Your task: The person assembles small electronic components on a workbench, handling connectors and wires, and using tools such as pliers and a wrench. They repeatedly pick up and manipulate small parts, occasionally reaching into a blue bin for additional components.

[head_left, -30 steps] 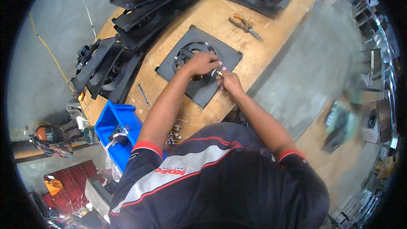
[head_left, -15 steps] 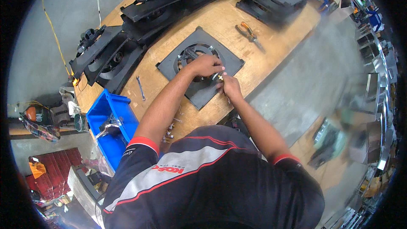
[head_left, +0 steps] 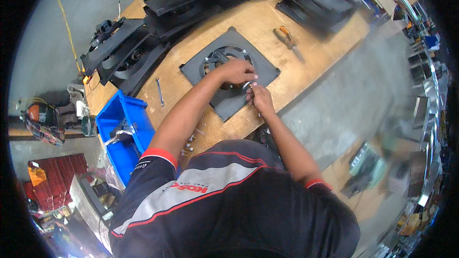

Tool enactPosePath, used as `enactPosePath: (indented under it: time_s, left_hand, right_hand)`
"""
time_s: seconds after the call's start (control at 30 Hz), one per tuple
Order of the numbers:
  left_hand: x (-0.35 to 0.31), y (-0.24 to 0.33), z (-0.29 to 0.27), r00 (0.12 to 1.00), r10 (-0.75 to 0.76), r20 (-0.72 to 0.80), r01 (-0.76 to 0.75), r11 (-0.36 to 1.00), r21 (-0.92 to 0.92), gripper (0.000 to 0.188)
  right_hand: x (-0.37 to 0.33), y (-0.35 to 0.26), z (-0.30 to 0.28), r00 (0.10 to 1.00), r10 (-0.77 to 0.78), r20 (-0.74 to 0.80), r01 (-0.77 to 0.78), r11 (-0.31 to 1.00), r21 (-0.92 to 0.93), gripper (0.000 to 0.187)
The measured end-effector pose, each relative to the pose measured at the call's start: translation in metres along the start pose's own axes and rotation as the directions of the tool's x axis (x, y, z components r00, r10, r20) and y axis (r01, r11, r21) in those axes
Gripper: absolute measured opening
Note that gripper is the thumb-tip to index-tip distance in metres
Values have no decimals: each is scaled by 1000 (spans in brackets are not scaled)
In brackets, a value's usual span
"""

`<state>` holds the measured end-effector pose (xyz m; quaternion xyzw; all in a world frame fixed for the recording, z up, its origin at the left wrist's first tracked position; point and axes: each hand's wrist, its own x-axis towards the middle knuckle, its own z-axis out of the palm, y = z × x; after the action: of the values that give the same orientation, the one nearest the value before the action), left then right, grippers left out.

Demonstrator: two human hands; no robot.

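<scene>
One square black panel [head_left: 229, 105] with a round opening lies flat on a wooden table [head_left: 313, 62], just above the middle of the head view; the left hand [head_left: 237, 71] bends over the opening, fingers curled down — I cannot tell whether they grip anything; the right hand [head_left: 260, 98], just below and to the right, pinches a small fitting [head_left: 252, 85], mostly hidden, near the panel's lower-right edge; pliers [head_left: 288, 41] with orange-and-black handles lie right of upper centre; a wrench [head_left: 160, 91] lies left of centre, near a blue bin [head_left: 143, 117]; loose small parts [head_left: 188, 146] sit below centre, beside the left forearm; more black panels [head_left: 191, 7] crowd the upper left.
</scene>
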<state>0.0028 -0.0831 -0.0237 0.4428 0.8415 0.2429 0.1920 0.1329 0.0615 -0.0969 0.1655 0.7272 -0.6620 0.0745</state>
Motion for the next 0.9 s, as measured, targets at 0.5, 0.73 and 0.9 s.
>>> enactPosePath:
  time_s: [0.5,0.73,0.9]
  left_hand:
    - [15,-24,32,1000,26,-17,-26,999,25,44]
    - [25,-14,29,997,-69,-18,70,997,26,43]
    - [22,-13,24,998,-46,-38,43,996,-73,41]
  right_hand:
    - [-2,6,4,922,-386,21,353,817,-457,39]
    - [2,7,-1,719,-689,91,574,514,-637,45]
    - [29,11,-14,978,181,101,-189,979,73,47]
